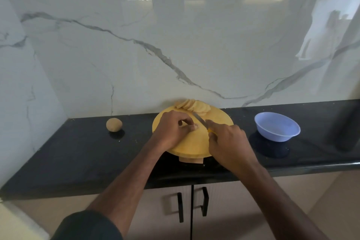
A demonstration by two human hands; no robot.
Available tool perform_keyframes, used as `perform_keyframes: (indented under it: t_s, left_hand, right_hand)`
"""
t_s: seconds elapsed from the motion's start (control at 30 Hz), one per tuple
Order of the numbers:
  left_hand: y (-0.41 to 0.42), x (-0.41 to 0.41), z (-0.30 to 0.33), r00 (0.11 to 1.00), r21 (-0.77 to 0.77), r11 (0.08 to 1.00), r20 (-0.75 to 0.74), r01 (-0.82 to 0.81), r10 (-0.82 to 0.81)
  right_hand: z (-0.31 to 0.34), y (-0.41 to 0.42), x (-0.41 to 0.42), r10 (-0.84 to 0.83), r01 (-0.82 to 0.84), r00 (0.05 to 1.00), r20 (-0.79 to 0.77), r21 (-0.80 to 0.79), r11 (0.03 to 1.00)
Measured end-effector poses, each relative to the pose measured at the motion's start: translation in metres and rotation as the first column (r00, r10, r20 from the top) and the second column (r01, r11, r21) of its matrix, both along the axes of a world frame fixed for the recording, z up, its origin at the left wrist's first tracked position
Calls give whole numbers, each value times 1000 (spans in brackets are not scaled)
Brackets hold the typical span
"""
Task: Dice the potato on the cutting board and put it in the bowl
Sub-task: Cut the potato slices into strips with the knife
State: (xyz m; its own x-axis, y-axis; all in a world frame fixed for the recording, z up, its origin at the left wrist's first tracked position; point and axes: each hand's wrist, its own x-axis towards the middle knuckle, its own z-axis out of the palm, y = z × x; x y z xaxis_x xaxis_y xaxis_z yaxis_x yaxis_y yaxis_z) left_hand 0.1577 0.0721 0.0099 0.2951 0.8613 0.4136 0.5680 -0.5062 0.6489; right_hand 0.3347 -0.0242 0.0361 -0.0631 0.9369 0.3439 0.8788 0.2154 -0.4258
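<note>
**Q:** Status of the cut?

**A:** My left hand (172, 129) is curled over the last small end piece of potato (195, 127) near the middle of the round yellow wooden cutting board (191, 147), fingertips pinching it down. My right hand (227, 142) is wrapped round the yellow handle of the small steel-bladed knife (199, 120), blade angled beside that piece.

**Q:** Done so far?

**A:** A fanned row of pale round potato slices (192, 105) lies along the board's far edge. Slices only; I see no cubes yet.

**Q:** Bowl?

**A:** The light blue plastic bowl (277, 127) sits on the black stone counter (68, 152), to the right of the board and apart from it. No potato visible in it.

**Q:** Remaining?

**A:** My estimate: under halfway. Finish the end piece, cross-cut the slices into dice, transfer them. A whole unpeeled brown potato (114, 124) rests left of the board, untouched.
</note>
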Motion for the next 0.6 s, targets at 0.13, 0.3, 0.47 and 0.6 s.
perform_keyframes:
  t_s: [0.13, 0.3, 0.47, 0.6]
  left_hand:
    - [-1, 1, 0, 997, -34, 999, 67, 29, -26]
    - [0, 2, 1, 1000, -43, 999, -15, 16, -17]
    - [6, 4, 0, 998, -49, 999, -60, 21, -24]
    - [9, 7, 4, 993, -42, 999, -118, 12, -17]
  right_hand:
    - [0, -2, -3, 13, -13, 998, 54, 0, 1000]
    - [-2, -1, -2, 19, -18, 998, 52, -12, 1000]
    - [-5, 1, -3, 2, -4, 998, 61, 26, 1000]
    - [-6, 3, -4, 18, -20, 995, 99, 24, 999]
